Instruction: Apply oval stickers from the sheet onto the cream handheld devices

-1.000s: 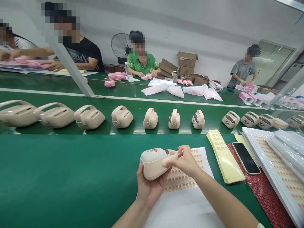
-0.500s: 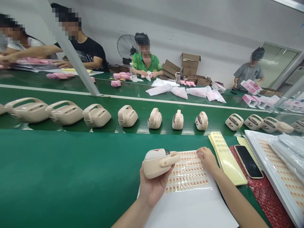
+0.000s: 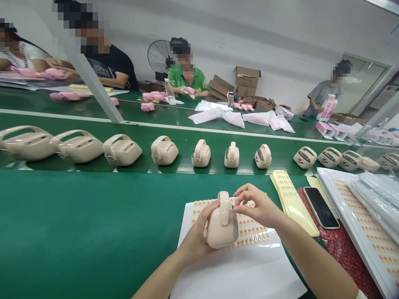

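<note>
My left hand (image 3: 199, 232) grips a beige plastic device with a handle (image 3: 220, 226), held end-on above a white sticker sheet (image 3: 237, 265). My right hand (image 3: 255, 205) is at the device's top right, thumb and forefinger pinched together by the handle; what they hold is too small to make out. Rows of small orange stickers (image 3: 249, 232) show on the sheet under the device.
A row of several beige devices (image 3: 164, 150) stands on the green conveyor (image 3: 77, 224). At the right lie yellow backing strips (image 3: 289, 195), a black phone (image 3: 321, 201) and stacked sticker sheets (image 3: 368, 207). Other people work across the belt with pink items and cardboard boxes (image 3: 246, 81).
My left hand turned the device from side-on to end-on and shifted it right. My right hand left the sticker sheet and came up to the device's handle.
</note>
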### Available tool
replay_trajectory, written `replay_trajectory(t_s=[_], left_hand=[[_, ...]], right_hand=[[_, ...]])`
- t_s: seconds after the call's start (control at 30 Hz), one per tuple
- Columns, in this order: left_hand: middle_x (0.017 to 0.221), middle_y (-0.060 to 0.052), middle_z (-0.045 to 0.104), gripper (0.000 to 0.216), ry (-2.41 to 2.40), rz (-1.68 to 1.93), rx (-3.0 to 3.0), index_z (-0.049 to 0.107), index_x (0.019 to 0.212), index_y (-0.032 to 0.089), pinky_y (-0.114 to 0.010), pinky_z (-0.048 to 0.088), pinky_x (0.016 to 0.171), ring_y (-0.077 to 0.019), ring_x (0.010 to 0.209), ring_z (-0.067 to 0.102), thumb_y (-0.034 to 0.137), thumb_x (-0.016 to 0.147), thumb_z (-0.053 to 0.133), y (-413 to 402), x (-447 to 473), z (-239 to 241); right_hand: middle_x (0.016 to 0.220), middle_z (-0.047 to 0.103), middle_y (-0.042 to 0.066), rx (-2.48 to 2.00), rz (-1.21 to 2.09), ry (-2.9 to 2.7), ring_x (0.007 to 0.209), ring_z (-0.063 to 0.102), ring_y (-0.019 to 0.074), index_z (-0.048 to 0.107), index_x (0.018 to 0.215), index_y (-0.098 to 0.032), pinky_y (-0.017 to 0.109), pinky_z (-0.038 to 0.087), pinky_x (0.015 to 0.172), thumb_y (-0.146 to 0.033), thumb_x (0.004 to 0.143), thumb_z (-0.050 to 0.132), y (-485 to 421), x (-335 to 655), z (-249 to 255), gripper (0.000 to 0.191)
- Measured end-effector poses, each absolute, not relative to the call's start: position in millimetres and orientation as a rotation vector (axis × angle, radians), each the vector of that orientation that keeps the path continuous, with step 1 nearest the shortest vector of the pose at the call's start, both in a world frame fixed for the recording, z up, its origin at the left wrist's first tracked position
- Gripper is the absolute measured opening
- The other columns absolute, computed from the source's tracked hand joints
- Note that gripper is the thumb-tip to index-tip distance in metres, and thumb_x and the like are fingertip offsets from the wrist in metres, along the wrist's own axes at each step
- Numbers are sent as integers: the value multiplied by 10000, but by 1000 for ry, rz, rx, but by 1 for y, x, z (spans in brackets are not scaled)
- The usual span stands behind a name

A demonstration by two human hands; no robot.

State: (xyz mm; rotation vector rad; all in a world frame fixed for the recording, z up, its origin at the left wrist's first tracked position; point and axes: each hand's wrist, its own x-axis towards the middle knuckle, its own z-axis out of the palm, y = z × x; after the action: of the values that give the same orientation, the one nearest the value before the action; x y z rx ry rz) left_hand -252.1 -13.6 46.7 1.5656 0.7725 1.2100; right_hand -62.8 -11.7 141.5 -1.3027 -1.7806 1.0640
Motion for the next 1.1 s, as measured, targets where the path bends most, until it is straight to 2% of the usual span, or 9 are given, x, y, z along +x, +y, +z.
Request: replay_trajectory(t_s=[0.2, 0.33, 0.6, 0.73, 0.77, 0.83, 0.9, 1.03, 1.1], left_hand=[[1204, -93, 572, 790, 735, 1223, 1429, 617, 1086, 307, -548, 271, 981, -386, 1162, 438, 5, 375, 783, -15, -248, 50], [1181, -94, 586, 801, 718, 1222, 1392, 617, 1091, 306, -545, 244, 996, -387, 1200, 397, -20, 374, 770, -16, -246, 54], [1185, -79, 587, 773, 733, 1215, 1384, 633, 1064, 293, -521, 263, 998, -377, 1174, 424, -31, 374, 759, -18, -246, 51], [1188, -98, 584, 775, 730, 1208, 1318, 643, 1055, 275, -537, 253, 1000, -393, 1194, 403, -41, 357, 759, -15, -250, 48], [1180, -109, 588, 767, 711, 1207, 1275, 653, 1040, 263, -548, 243, 1001, -405, 1207, 383, -42, 345, 760, -14, -251, 47], [1169, -135, 590, 749, 677, 1194, 1203, 672, 1006, 239, -558, 224, 1004, -426, 1227, 349, -42, 318, 765, -12, -254, 41], [1176, -152, 584, 750, 666, 1159, 1201, 680, 995, 230, -559, 214, 1006, -441, 1228, 343, -35, 300, 772, -11, -259, 30], [1182, -133, 592, 853, 678, 1069, 1284, 647, 1061, 275, -578, 241, 985, -463, 1196, 377, -10, 270, 790, -14, -269, 0], [1185, -92, 603, 874, 642, 1009, 1211, 624, 1088, 310, -585, 266, 969, -466, 1191, 380, 21, 282, 796, -18, -272, -14]], right_hand=[[906, 483, 13, -1410, 1033, -1880, 889, 516, 162, 617, 627, -210, 339, 449, 789, -185, 689, 661, -15, -78, 135, 80], [890, 471, 13, -1393, 982, -1909, 856, 515, 156, 597, 611, -203, 319, 465, 741, -132, 687, 643, -19, -79, 132, 114], [857, 497, 31, -1293, 621, -2108, 809, 510, 167, 566, 635, -198, 331, 468, 727, -86, 708, 572, -25, -82, 123, 133], [1071, 493, 87, -1329, 578, -2096, 878, 517, 196, 612, 796, -206, 364, 457, 761, -135, 754, 538, -27, -83, 116, 111], [1154, 458, 100, -1346, 624, -2044, 936, 512, 208, 606, 915, -214, 375, 448, 802, -168, 746, 569, -27, -82, 116, 179], [1249, 397, 113, -1373, 756, -1937, 1058, 475, 228, 508, 1146, -228, 389, 420, 881, -245, 688, 659, -26, -80, 115, 483], [1235, 423, 97, -1368, 883, -1894, 1117, 447, 230, 439, 1232, -245, 386, 399, 919, -302, 626, 714, -26, -78, 114, 668], [1084, 559, 37, -1319, 902, -1924, 1078, 481, 220, 548, 1121, -298, 357, 411, 885, -348, 616, 714, -22, -73, 106, 534], [962, 615, 15, -1278, 904, -1922, 980, 536, 197, 608, 1005, -284, 299, 447, 789, -369, 629, 698, -19, -67, 99, 396]])
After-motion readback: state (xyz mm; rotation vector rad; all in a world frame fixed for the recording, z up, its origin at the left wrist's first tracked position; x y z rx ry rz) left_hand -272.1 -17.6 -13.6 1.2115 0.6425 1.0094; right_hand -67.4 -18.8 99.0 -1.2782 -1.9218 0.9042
